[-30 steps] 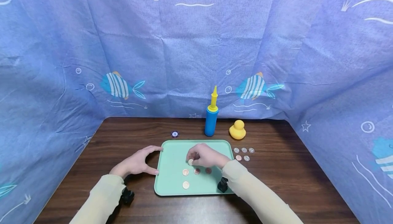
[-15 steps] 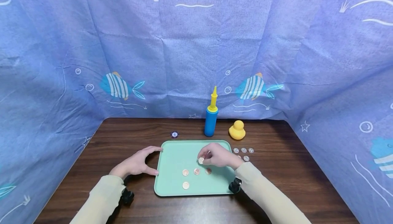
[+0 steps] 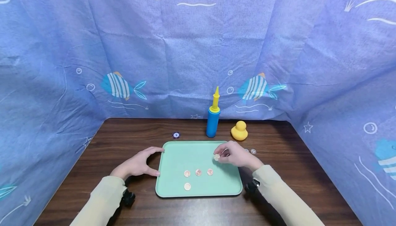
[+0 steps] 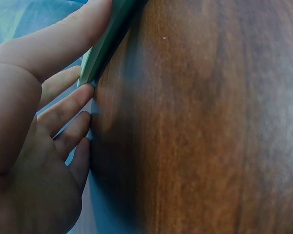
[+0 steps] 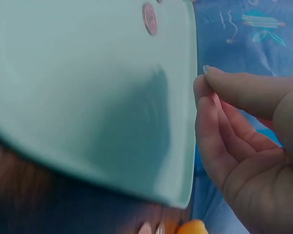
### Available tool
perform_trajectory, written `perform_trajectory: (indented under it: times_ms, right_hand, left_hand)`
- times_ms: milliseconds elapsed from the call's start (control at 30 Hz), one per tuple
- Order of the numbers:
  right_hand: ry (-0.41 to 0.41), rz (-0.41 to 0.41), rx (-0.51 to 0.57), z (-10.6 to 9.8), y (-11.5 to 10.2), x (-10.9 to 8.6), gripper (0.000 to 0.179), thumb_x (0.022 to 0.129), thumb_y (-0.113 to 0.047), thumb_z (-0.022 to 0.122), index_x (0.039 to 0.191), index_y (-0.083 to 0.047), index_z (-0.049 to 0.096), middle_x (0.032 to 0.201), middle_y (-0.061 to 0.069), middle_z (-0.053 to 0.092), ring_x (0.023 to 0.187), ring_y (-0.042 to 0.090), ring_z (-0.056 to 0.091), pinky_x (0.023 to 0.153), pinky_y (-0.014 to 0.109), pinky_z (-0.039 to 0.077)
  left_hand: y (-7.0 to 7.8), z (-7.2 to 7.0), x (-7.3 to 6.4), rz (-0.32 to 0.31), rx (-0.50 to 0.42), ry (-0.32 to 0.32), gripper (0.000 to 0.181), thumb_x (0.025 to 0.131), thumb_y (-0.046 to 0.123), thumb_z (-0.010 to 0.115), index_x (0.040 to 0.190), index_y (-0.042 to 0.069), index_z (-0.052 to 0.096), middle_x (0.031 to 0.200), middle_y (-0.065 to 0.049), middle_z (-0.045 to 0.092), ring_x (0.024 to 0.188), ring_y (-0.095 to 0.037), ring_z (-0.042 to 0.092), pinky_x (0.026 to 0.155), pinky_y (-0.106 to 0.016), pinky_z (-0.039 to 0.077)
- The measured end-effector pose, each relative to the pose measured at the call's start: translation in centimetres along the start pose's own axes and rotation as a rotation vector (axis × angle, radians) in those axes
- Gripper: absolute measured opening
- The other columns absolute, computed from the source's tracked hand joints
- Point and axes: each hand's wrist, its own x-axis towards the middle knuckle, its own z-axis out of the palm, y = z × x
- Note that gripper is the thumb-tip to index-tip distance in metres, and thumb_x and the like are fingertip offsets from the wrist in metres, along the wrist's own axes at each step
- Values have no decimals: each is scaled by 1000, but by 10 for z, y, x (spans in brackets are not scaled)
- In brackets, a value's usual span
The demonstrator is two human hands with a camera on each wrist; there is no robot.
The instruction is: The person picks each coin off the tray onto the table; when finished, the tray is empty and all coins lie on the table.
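My right hand point(image 3: 235, 155) pinches a pale coin point(image 3: 217, 157) between thumb and fingertips, over the right part of a mint-green tray point(image 3: 176, 157). Only a small shiny edge of that coin point(image 5: 206, 69) shows past the fingertips in the right wrist view. On the tray, three copper coins lie in a row, the middle copper coin point(image 3: 198, 172) among them, with a pale coin point(image 3: 187, 186) in front of the left one. At the tray's left side my left hand point(image 3: 136, 164) rests with thumb and fingers spread, fingertips at the rim point(image 4: 90, 63).
Behind the tray stand a blue hand pump point(image 3: 212, 122) with a yellow nozzle and a yellow rubber duck point(image 3: 239, 131). A poker chip point(image 3: 176, 135) lies at the back. Right of the tray are silver coins, one coin point(image 3: 253, 151) plainly visible, others hidden by my right hand. A blue fish-print cloth point(image 3: 191, 64) surrounds the table.
My right hand has moved right across the tray with the pale coin, from near the middle to the right side, covering some coins on the table. My left hand stays put.
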Motion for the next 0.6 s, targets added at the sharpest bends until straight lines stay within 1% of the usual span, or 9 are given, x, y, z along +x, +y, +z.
perform_trajectory:
  times_ms: [100, 400, 600]
  right_hand:
    - [13, 20, 1, -7, 5, -8, 19, 95, -12, 80, 113, -8, 78, 105, -4, 74, 85, 10, 67, 81, 27, 58]
    - [52, 48, 18, -26, 22, -33, 23, 93, -9, 81, 116, -4, 77, 100, -1, 74, 85, 12, 68, 79, 27, 59]
    - [93, 75, 45, -38, 35, -50, 23, 92, -5, 80, 115, -3, 76, 95, 1, 72, 83, 14, 69, 74, 27, 59]
  left_hand:
    - [0, 0, 0, 3, 1, 0, 92, 79, 43, 94, 156, 18, 50, 161, -14, 44, 150, -42, 37, 116, -66, 35]
    - [-1, -1, 0, 13, 3, 0, 92, 79, 43, 93, 156, 17, 50, 161, -14, 44, 150, -42, 37, 115, -67, 35]
    - [0, -1, 0, 12, 1, -3, 92, 79, 42, 93, 156, 16, 50, 160, -14, 44, 150, -43, 37, 115, -67, 35]
